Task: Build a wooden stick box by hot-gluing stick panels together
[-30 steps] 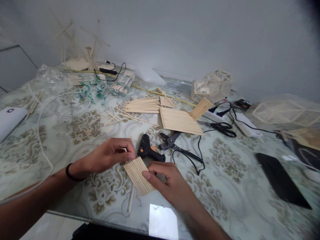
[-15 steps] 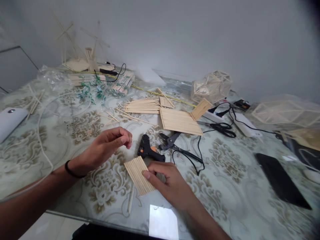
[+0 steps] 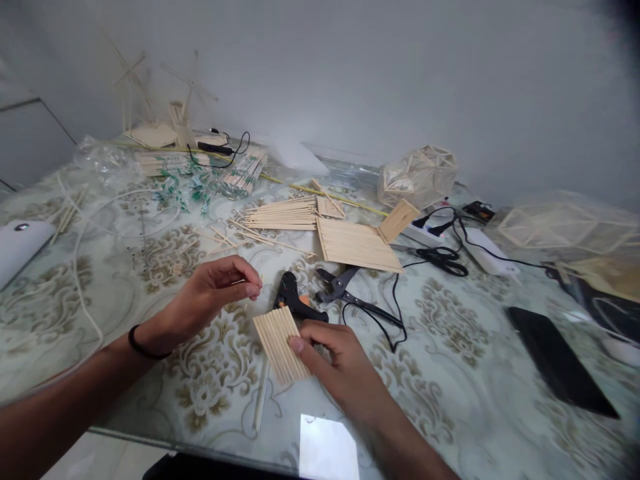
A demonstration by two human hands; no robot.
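A small panel of glued wooden sticks (image 3: 277, 341) lies flat on the patterned glass table near the front edge. My right hand (image 3: 340, 363) rests on its right side, fingers curled and a fingertip pressing it down. My left hand (image 3: 213, 293) hovers just left of and above the panel, its fingers pinched together on something tiny that I cannot make out. A black hot glue gun (image 3: 295, 303) lies just behind the panel, and black pliers (image 3: 343, 288) lie to its right.
Behind lie a larger stick panel (image 3: 356, 243), a bundle of loose sticks (image 3: 285, 213), scissors (image 3: 443, 257), a power strip with cables (image 3: 425, 230), and stick-frame models (image 3: 417, 175) in plastic. A dark phone (image 3: 560, 363) lies at right, a white device (image 3: 20, 243) at left.
My left hand lifted off the panel's left edge and now hovers pinched above the table. My right hand stayed on the panel, which shifted slightly.
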